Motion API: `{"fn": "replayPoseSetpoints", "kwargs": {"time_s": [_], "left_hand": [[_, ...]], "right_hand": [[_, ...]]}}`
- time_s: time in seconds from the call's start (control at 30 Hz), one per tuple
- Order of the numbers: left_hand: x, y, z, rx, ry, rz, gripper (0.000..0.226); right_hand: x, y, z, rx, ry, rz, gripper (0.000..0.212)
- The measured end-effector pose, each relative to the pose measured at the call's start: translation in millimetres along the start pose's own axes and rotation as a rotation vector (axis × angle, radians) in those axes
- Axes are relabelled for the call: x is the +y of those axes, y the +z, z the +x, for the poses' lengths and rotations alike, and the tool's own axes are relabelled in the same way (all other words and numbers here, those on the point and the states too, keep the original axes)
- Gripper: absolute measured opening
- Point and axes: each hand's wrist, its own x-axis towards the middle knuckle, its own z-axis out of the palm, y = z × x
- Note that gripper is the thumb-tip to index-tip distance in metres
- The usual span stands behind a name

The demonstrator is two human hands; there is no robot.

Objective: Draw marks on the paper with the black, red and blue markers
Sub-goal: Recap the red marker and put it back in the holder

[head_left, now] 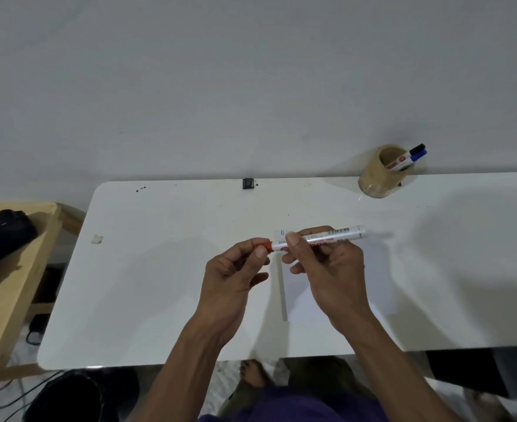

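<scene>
My right hand [327, 269] grips the white barrel of the red marker [342, 233], held level above the table. My left hand [235, 269] pinches its red cap [264, 245] at the marker's left end; the cap sits against the barrel. Under my hands lies the white sheet of paper [382, 287], mostly covered by my right hand, with no marks visible on the part I can see. The black marker [418, 147] and the blue marker [419, 155] stand tilted in a tan holder [376, 181] at the table's back right.
The white table [159, 284] ends at a grey wall. A small black object [247, 183] sits at its back edge. A wooden bench [4, 284] with a black bag [1, 236] stands to the left. Cables lie on the floor.
</scene>
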Motion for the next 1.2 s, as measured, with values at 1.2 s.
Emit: {"fn": "replayPoseSetpoints", "kwargs": {"time_s": [1.2], "left_hand": [[-39,265,196,0.109,0.234,0.785,0.080]], "right_hand": [[-16,-230,232,0.340,-0.403,-0.269,0.065]]}}
